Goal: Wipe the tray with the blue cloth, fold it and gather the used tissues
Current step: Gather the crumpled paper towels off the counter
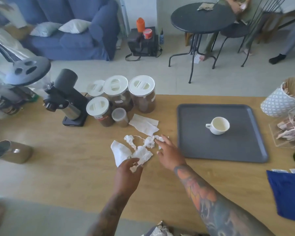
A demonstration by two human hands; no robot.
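Observation:
Several crumpled white tissues lie on the wooden table left of the grey tray. My left hand has its fingers closed on the near edge of the tissue pile. My right hand is spread open, fingertips touching the tissues on the right side of the pile. A flat white napkin lies just beyond them. A white cup stands on the tray. The blue cloth lies folded at the table's right edge.
Several lidded jars and a black grinder stand at the back left. A tipped metal tin lies far left. A patterned holder and a clear box sit right of the tray.

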